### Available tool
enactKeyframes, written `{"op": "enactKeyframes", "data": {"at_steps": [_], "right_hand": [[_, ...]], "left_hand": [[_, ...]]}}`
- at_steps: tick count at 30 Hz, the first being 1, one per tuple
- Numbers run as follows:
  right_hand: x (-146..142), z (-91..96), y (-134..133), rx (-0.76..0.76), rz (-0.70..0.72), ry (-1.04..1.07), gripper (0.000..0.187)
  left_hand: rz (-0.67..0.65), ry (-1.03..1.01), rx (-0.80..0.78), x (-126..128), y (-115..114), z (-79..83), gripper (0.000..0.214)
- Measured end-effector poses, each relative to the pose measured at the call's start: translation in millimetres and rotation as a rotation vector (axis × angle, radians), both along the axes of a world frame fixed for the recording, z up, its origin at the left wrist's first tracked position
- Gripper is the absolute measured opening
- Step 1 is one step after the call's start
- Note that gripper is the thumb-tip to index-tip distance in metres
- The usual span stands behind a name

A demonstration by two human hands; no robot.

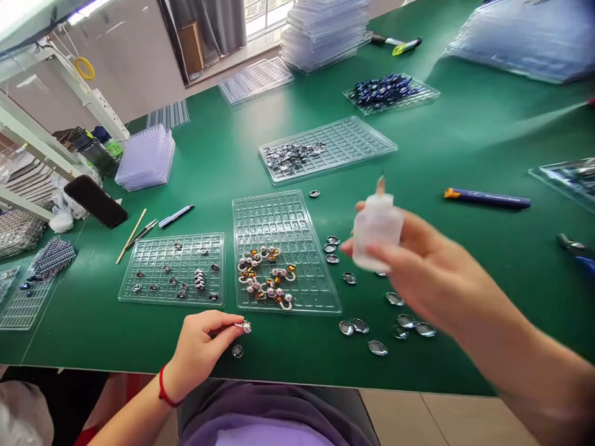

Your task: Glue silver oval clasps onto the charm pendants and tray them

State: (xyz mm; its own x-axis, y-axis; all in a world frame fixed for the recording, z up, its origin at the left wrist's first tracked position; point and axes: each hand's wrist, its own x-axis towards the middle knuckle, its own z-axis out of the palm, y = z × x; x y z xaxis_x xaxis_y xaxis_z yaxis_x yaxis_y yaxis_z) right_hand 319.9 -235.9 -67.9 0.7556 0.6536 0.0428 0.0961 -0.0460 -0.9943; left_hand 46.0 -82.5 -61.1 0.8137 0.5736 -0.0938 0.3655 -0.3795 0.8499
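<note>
My right hand (pixel 418 272) is raised above the green table (pixel 214 155), closed around a small white squeeze bottle (pixel 375 230) with a thin nozzle pointing up; it is blurred by motion. My left hand (pixel 199 347) rests near the front edge, pinching a small silver jewel piece (pixel 245 326) between thumb and fingers. A dark round gem (pixel 237 350) lies just below it. In front, a clear grid tray (pixel 283 248) holds a cluster of amber and pearl pieces (pixel 264 275). Several oval clear gems (pixel 377 347) lie loose under my right hand.
A second clear tray (pixel 174 269) with scattered stones sits left. Farther back are a tray of silver stones (pixel 325 148), a tray of dark blue stones (pixel 388 91), stacked trays (pixel 146 158), a phone (pixel 95 200), pens (pixel 486 198) and wooden sticks (pixel 131 235).
</note>
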Motion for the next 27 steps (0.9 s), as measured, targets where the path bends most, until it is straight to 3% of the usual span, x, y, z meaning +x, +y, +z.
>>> {"op": "enactKeyframes", "data": {"at_steps": [2,4,9,12,19,27], "right_hand": [[-45.5,-7.4,-17.1,0.063,0.215,0.227,0.056],[-88.1,-15.7,-27.0,0.083,0.328,0.392,0.05],[-151.6,-28.1,-21.2,0.263,0.418,0.412,0.047],[-161.1,-29.4,-14.7,0.351,0.423,0.342,0.045],[-164.5,-29.4,-15.3,0.333,0.422,0.161,0.048],[-160.0,-25.0,-18.9,0.197,0.432,-0.236,0.057]], "left_hand": [[0.183,0.035,-0.264,-7.2,-5.9,2.1,0.016],[0.32,0.014,-0.449,-12.5,-11.4,3.3,0.019],[0.442,-0.082,-0.618,-16.1,-24.8,3.9,0.023],[0.447,-0.13,-0.669,-15.2,-30.9,2.7,0.023],[0.474,-0.182,-0.666,-15.2,-36.4,-1.3,0.02],[0.403,-0.156,-0.374,-13.0,-39.6,4.6,0.018]]}}
